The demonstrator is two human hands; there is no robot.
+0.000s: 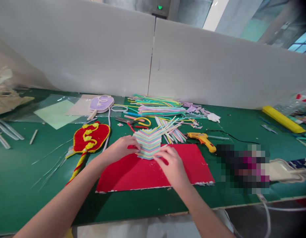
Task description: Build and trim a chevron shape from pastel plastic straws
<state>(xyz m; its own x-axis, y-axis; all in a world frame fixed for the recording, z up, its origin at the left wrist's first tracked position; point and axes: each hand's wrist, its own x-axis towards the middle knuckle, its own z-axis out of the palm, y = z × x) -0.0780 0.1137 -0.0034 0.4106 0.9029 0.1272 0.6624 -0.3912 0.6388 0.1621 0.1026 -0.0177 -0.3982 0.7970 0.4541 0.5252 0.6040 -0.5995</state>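
Observation:
A chevron-patterned panel of pastel pipe cleaners [150,142] lies on a red board [143,177]. My left hand [124,147] has its fingers closed on the panel's left edge. At the lower right edge, my right hand [170,159] pinches the panel between curved fingers; the exact contact of the fingertips is partly hidden. Loose ends of pipe cleaners [173,130] fan out beyond the panel's upper right. Just behind the panel lie pliers with red handles [130,125] and scissors with yellow handles [146,121].
A red and yellow fan [90,137] lies left, a lilac fan [101,103] behind it. Bundles of pipe cleaners [157,110] are at the back. A yellow glue gun [203,140] with a black cord lies right, near a yellow bar [283,119]. A white partition [217,62] borders the green table [44,205].

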